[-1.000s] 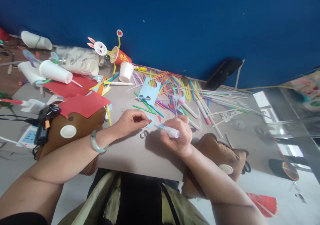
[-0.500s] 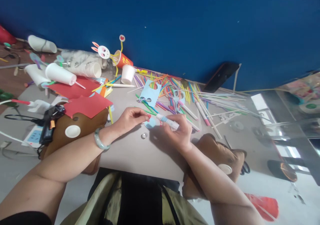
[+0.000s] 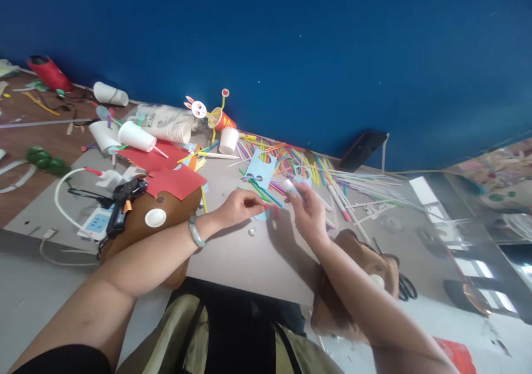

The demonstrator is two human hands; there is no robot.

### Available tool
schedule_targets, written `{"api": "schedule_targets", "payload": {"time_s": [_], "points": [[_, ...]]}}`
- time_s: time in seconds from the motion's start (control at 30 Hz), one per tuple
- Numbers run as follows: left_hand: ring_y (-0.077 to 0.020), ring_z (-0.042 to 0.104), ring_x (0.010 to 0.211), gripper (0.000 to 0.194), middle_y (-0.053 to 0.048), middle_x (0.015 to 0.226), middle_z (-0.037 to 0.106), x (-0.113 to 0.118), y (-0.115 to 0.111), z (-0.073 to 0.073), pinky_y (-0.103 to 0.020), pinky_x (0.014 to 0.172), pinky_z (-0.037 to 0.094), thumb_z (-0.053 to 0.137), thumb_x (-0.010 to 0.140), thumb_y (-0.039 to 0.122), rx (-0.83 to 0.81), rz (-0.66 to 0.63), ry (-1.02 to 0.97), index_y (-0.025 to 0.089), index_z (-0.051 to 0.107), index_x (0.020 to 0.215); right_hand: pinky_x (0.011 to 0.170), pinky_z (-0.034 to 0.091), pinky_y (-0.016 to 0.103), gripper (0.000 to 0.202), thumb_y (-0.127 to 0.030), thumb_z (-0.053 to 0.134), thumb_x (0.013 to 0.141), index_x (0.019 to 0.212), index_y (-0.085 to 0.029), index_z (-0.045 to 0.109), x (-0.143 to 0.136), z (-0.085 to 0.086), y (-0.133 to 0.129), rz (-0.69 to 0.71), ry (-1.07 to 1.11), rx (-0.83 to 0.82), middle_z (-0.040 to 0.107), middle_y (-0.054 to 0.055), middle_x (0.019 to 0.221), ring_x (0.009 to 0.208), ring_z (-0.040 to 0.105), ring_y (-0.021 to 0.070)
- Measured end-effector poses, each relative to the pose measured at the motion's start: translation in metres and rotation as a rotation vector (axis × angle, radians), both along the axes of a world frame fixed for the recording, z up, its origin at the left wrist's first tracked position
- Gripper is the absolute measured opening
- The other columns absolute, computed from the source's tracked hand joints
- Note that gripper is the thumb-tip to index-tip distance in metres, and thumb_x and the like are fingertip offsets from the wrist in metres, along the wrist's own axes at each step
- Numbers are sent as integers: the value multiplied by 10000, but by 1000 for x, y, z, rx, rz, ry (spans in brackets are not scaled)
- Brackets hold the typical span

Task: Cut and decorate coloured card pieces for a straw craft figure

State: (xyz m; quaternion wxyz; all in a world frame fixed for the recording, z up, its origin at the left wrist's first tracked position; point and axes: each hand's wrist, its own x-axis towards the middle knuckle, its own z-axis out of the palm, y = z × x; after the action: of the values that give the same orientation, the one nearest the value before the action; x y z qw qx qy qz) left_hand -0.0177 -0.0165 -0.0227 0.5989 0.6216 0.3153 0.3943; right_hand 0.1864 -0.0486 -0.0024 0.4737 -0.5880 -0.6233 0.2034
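Note:
My left hand (image 3: 238, 208) is pinched over the table, with a small red paper piece (image 3: 268, 206) at its fingertips. Just beneath that lies a light blue paper disc (image 3: 261, 216). My right hand (image 3: 310, 213) grips a white glue stick (image 3: 290, 186), partly covered by the fingers and held apart from the red piece. On the tabletop below my left fingertips rests a small round whitish cap (image 3: 251, 231). Behind both hands is a light blue cut-out sheet (image 3: 261, 168), with scissors (image 3: 252, 178) at its lower edge.
Coloured sticks and pens (image 3: 332, 188) spread over the back of the table. Red paper (image 3: 177, 181) lies on a brown cushion (image 3: 166, 238) at left, beside a power strip (image 3: 97, 223). White cups (image 3: 137, 136) and a rabbit-faced red cup (image 3: 222, 120) stand or lie behind.
The glue stick in my right hand has moved up and right, away from the red piece. My left hand keeps its pinch. The whole view has shifted a little.

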Motion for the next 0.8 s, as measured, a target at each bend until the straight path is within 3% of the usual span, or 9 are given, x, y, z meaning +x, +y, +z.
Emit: {"api": "schedule_targets", "payload": {"time_s": [0.17,0.3,0.43,0.57,0.7,0.8], "points": [[-119,571,593,97,-40,645,672,0,-3,-1,-220,566,429,665,739,184,101,-276,87,113,722,704,727,529,331,350,-430,655,864,1107,-185,597,-21,19,25,110,-4,-18,711,64,924,810,678,189],[-136,603,629,78,-48,671,689,-2,-2,-3,-219,575,436,658,726,147,173,-343,162,121,732,723,735,508,317,254,-350,673,811,994,-174,660,-48,22,61,360,-158,-102,720,53,882,789,654,181],[-145,623,649,81,-56,702,708,-2,-1,-5,-221,587,451,657,715,121,215,-362,188,122,737,728,735,508,305,210,-340,665,792,912,-184,591,-81,9,96,490,-27,-167,716,56,896,812,657,179],[-146,617,636,87,-59,697,703,-1,1,-8,-233,586,450,653,711,120,229,-368,193,122,739,725,707,514,292,312,-359,713,745,919,-230,488,-107,-10,121,622,227,-323,732,38,900,811,671,169],[-144,623,637,98,-46,688,696,-1,2,-7,-231,583,446,660,699,111,217,-386,213,138,747,736,730,533,304,415,-335,766,681,1001,-237,519,-122,-28,135,717,403,-402,721,4,860,822,679,173],[-132,612,628,104,-38,692,695,-2,1,-5,-222,579,438,660,692,99,227,-389,220,142,744,736,772,557,323,375,-287,786,651,913,-234,524,-128,-40,138,719,458,-429,707,-7,846,859,689,179]]}}
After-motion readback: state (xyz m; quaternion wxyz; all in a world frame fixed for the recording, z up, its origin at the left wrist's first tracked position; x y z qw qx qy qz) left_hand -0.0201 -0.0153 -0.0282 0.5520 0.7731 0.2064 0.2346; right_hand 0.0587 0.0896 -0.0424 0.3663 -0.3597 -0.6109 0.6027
